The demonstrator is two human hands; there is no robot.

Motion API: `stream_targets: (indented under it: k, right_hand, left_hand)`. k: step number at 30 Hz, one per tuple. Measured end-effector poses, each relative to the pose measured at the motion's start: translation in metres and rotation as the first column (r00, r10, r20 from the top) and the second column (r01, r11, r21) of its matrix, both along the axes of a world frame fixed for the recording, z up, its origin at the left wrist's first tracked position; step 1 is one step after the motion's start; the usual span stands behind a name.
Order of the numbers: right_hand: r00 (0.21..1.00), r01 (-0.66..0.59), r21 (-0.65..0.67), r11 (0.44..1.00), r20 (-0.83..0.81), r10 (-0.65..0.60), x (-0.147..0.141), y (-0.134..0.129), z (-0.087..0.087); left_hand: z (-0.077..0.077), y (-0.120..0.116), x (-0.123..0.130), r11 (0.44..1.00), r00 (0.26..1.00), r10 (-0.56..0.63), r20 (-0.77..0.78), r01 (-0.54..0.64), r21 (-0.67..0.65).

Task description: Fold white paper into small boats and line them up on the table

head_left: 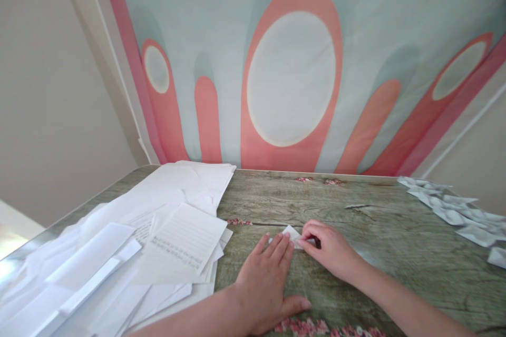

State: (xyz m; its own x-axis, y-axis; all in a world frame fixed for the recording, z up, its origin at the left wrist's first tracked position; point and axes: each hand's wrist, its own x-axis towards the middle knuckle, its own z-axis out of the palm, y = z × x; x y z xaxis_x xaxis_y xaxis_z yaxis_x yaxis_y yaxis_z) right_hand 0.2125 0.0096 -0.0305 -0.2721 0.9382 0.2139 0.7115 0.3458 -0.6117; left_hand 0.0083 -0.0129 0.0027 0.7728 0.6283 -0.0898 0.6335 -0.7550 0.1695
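Observation:
A small folded white paper (291,233) lies on the wood-patterned table (256,195), near its middle. My left hand (269,279) rests flat with its fingers spread, the fingertips pressing on the left part of the paper. On the paper's right side, my right hand (322,245) pinches the edge between thumb and forefinger, its other fingers curled. Both hands hide part of the paper.
Loose white sheets (190,184) and cut pieces, some with writing (185,242), cover the table's left side. Several folded paper pieces (454,210) form a row at the right edge. Behind the table hangs a green and coral backdrop (367,26).

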Motion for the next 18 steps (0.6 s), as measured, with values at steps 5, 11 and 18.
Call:
stream_targets:
  k: [5, 11, 18]
  right_hand:
    - [1.000, 0.003, 0.011, 1.000, 0.013, -0.003, 0.000, 0.001, -0.003]
    - [1.000, 0.000, 0.021, 1.000, 0.018, 0.000, 0.001, 0.002, -0.008]
    - [1.000, 0.011, 0.057, 0.998, -0.028, -0.009, 0.001, -0.001, -0.012]
  left_hand:
    - [0.001, 0.000, -0.001, 1.000, 1.000, -0.012, -0.002, 0.012, 0.007]
    - [0.001, 0.002, 0.000, 1.000, 1.000, -0.014, 0.011, 0.014, 0.024]
    - [0.002, 0.001, 0.000, 0.999, 1.000, -0.013, 0.011, 0.012, 0.048]
